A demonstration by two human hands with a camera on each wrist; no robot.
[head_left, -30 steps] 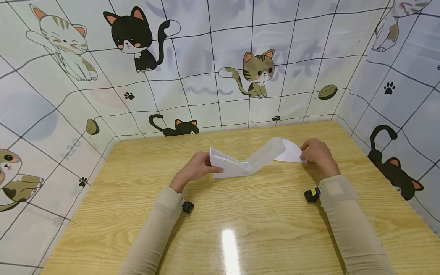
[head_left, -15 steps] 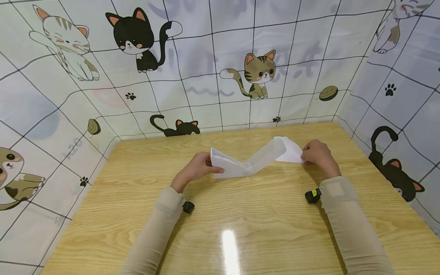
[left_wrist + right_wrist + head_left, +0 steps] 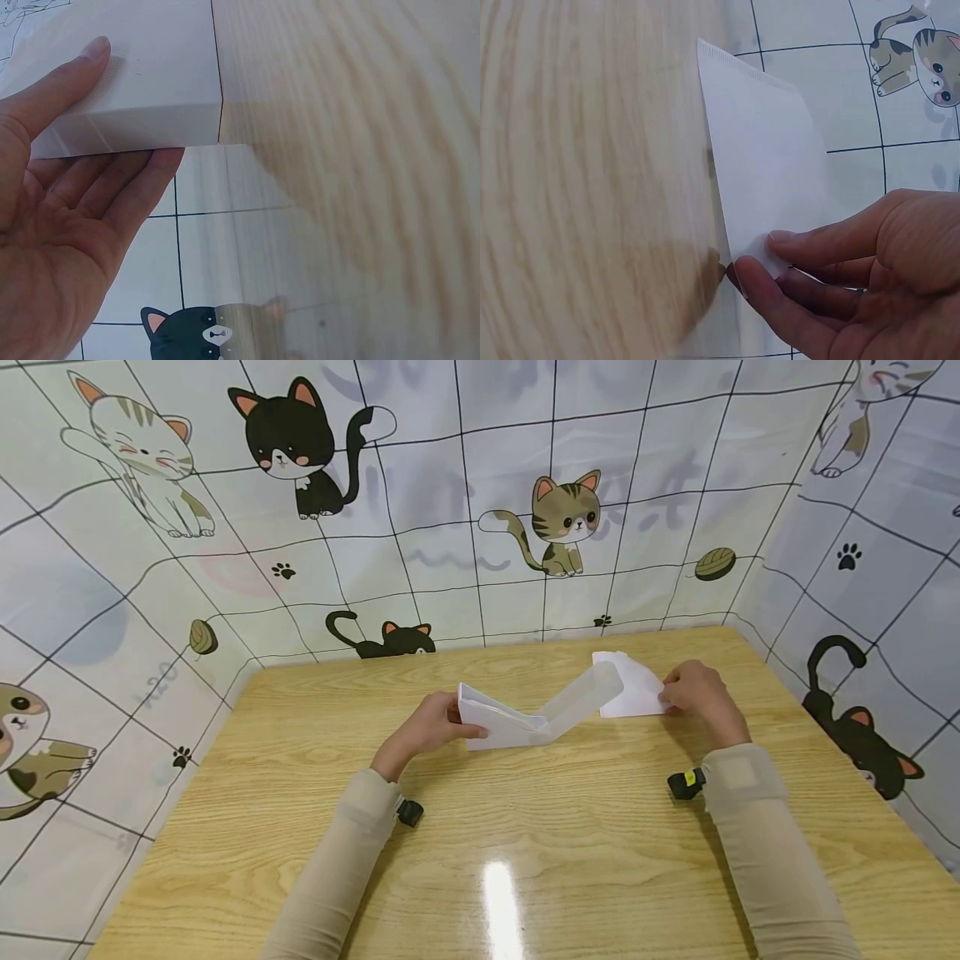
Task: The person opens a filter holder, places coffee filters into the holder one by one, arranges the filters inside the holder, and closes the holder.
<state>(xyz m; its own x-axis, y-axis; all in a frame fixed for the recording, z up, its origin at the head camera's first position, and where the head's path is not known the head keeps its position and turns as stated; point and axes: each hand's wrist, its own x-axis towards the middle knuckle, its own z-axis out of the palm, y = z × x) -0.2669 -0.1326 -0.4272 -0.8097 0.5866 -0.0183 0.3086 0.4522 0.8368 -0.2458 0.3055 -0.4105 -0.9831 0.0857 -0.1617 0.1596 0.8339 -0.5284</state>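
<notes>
My left hand [image 3: 429, 723] grips the end of a white box [image 3: 497, 732] standing on the table, thumb on the near face and fingers on the far one. From the box's right end a translucent lid [image 3: 583, 697] slants up and to the right. Pinched by the lower corner between my right thumb and fingers is a white paper coffee filter [image 3: 642, 690] with a crimped edge. My right hand [image 3: 697, 690] holds it right of the lid, which overlaps it in the head view. In the left wrist view, pen-like drawing lines show at the box's far edge.
A wooden table [image 3: 450, 843] spreads under both arms, with a bright light reflection near its front. Behind and beside it hangs a white gridded cloth [image 3: 420, 552] printed with cartoon cats. Each wrist carries a small black camera [image 3: 409, 812].
The coffee filter has shifted slightly right with my right hand, and more of it shows beyond the lid, including its upper left corner. My left hand and the box stay in place.
</notes>
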